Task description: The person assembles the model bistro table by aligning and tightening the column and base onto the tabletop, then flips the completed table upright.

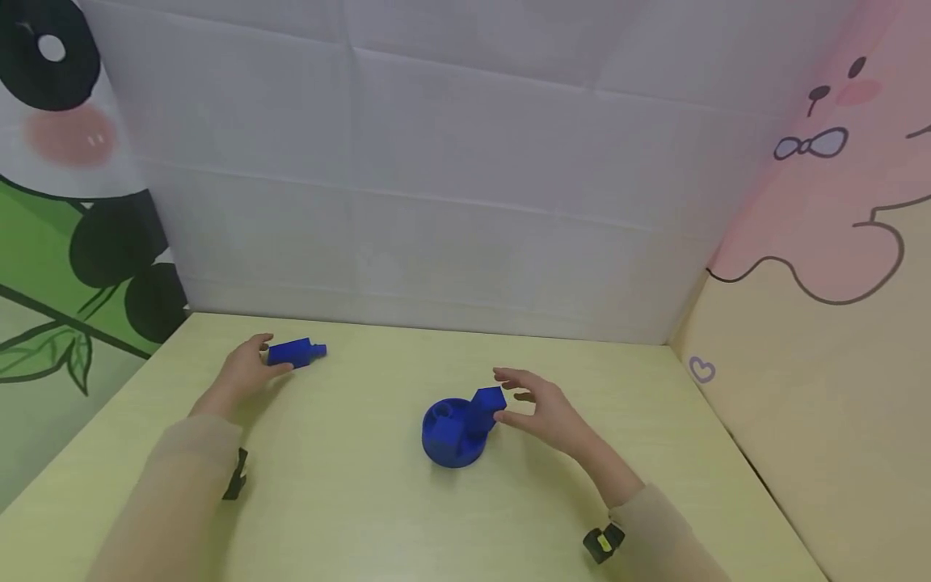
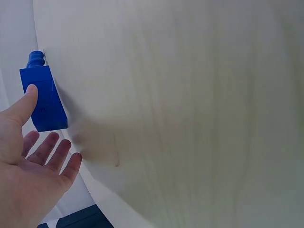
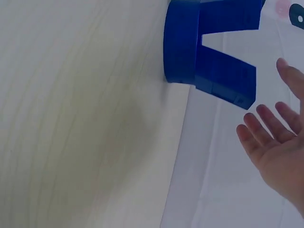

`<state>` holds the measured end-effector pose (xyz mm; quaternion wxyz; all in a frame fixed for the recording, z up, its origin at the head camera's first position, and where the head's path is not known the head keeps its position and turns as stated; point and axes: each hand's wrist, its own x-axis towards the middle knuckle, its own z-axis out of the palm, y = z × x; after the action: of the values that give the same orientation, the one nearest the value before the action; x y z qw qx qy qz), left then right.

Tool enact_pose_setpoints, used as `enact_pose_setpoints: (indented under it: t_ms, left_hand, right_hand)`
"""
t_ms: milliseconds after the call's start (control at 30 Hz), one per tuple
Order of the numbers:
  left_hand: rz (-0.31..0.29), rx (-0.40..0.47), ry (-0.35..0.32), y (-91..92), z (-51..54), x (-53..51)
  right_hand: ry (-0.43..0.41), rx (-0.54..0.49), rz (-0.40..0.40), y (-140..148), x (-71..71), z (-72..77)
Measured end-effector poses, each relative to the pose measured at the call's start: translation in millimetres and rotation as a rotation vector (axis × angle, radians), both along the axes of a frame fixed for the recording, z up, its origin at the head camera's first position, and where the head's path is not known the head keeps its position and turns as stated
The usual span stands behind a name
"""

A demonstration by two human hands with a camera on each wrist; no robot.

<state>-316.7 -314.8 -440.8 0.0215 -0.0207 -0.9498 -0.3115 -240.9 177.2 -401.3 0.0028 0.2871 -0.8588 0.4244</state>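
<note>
A blue bottle-shaped block (image 1: 291,353) with a narrow neck lies at the back left of the table. My left hand (image 1: 243,370) is beside its wide end, fingers spread; in the left wrist view the left hand (image 2: 35,166) has its thumb over the blue block (image 2: 46,102), and contact is unclear. Right of centre stands a round blue holder (image 1: 452,457) with two blue pieces rising from it, one leaning right (image 1: 486,408). My right hand (image 1: 545,414) is just right of that piece, fingers apart; the right wrist view shows a gap between the right hand (image 3: 280,147) and the piece (image 3: 228,78).
The pale yellow table (image 1: 349,501) meets a white cloth wall (image 1: 436,202) at the back. Printed cartoon panels stand on the left (image 1: 44,242) and on the right (image 1: 822,364).
</note>
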Motion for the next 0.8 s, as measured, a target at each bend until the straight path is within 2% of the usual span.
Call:
enact_pose_setpoints:
  t_ms: [167, 300, 467, 600, 800]
  left_hand:
    - [0.008, -0.003, -0.003, 1.5, 1.2, -0.5]
    - [0.019, -0.026, 0.044, 2.6, -0.6, -0.7]
    - [0.053, -0.032, 0.071, 3.3, 0.4, 3.1]
    - [0.068, -0.027, 0.054, 3.3, 2.2, 5.0]
    - [0.073, -0.022, 0.023, 3.5, 4.6, 6.2]
  right_hand:
    - [0.034, -0.062, -0.112, -11, 22.6, 8.9]
    - [-0.010, -0.175, -0.167, -26, 41.6, 13.8]
    - [-0.086, -0.283, -0.196, -47, 60.2, 8.7]
    - [-0.124, -0.314, -0.198, -58, 66.8, -2.3]
    - [-0.124, -0.250, -0.238, -71, 67.8, -16.1]
